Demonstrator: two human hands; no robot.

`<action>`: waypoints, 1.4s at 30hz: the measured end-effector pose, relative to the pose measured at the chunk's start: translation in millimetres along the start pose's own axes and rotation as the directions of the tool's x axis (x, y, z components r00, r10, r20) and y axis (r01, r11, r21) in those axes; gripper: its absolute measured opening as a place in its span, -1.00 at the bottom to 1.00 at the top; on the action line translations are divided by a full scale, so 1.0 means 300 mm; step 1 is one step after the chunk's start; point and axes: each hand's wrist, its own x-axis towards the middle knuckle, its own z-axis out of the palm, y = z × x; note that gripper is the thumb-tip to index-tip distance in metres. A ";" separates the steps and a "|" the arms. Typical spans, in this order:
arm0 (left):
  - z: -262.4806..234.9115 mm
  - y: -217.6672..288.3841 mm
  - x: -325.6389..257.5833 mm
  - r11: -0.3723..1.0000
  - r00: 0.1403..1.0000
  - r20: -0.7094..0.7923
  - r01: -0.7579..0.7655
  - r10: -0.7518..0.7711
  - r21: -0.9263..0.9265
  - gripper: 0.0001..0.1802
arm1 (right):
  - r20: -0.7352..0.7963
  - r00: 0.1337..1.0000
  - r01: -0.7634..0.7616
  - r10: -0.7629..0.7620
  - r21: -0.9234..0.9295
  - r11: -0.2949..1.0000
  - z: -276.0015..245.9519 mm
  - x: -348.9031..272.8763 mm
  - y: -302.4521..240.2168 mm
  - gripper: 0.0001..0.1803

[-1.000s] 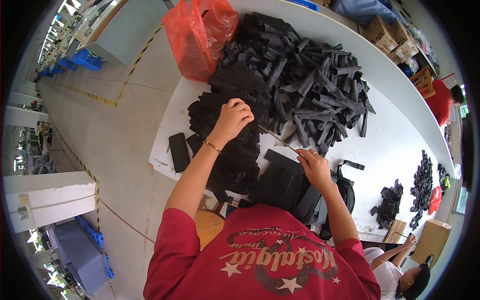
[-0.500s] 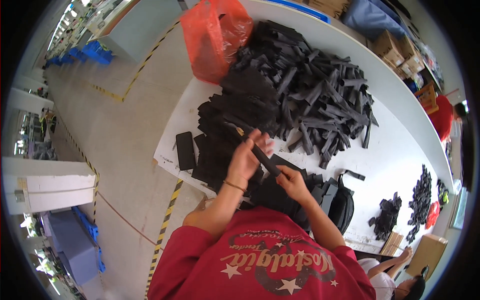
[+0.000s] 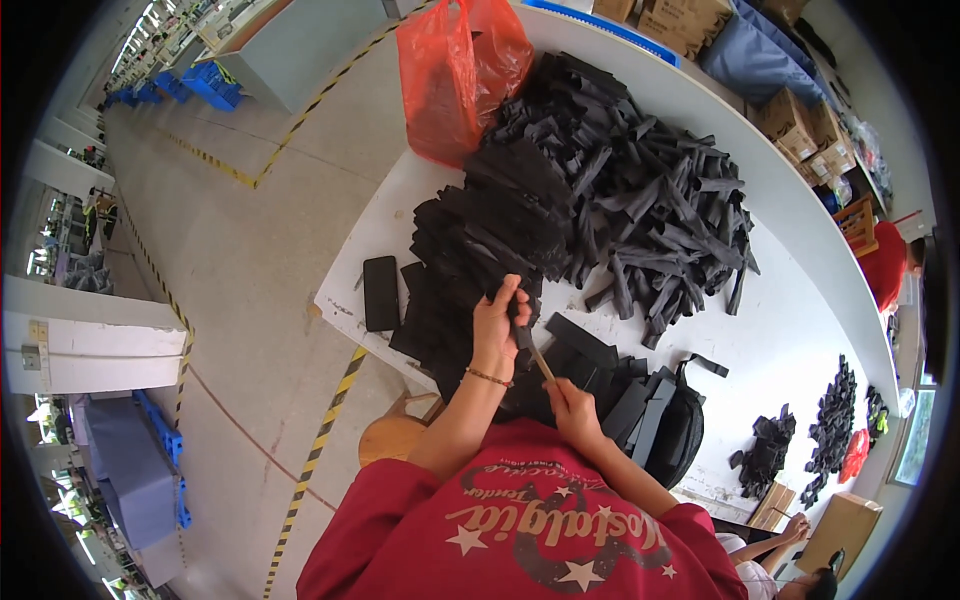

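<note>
My left hand (image 3: 499, 322) is closed around a black fabric strip (image 3: 523, 336), held over the near edge of a pile of flat black fabric pieces (image 3: 480, 225). Lower and to the right, my right hand (image 3: 574, 412) grips a thin, light brown stick (image 3: 543, 366). The stick slants up from the right fist to the strip at my left hand; whether its upper end is inside the strip I cannot tell. Beyond my hands lies a large heap of narrow black fabric strips (image 3: 660, 200). More black pieces (image 3: 575, 350) lie close to my right hand.
The white table (image 3: 350, 240) bears a dark phone (image 3: 380, 293) at its left edge and a red plastic bag (image 3: 440, 110) at the back. A black bag (image 3: 682, 430) lies right of me, a wooden stool (image 3: 388, 437) at my left. Another person's arm (image 3: 785, 535) shows at lower right.
The strip that stretched between my hands is now bunched at my left hand, and bare stick shows below it. My right hand has moved down toward me; my left fingers have closed.
</note>
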 end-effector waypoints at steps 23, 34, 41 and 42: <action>-0.007 -0.120 -0.001 0.946 0.979 0.094 0.198 -0.179 -0.256 -0.78 | -0.152 0.927 0.297 -0.342 -0.259 0.919 -0.200 -0.039 -0.096 -0.76; 0.057 -0.081 -0.020 0.955 0.986 0.166 -0.043 -0.007 0.293 -0.73 | -0.259 0.936 0.247 -0.237 0.007 0.969 -0.141 0.178 -0.192 -0.95; 0.127 -0.045 -0.161 0.509 0.705 0.560 -0.320 -0.436 0.799 -0.54 | -0.285 0.910 0.289 -0.300 -0.080 0.954 -0.228 0.236 -0.138 -0.93; 0.111 -0.066 -0.164 0.521 0.738 0.534 -0.290 -0.412 0.803 -0.60 | -0.304 0.905 0.283 -0.299 -0.095 0.954 -0.233 0.240 -0.152 -0.97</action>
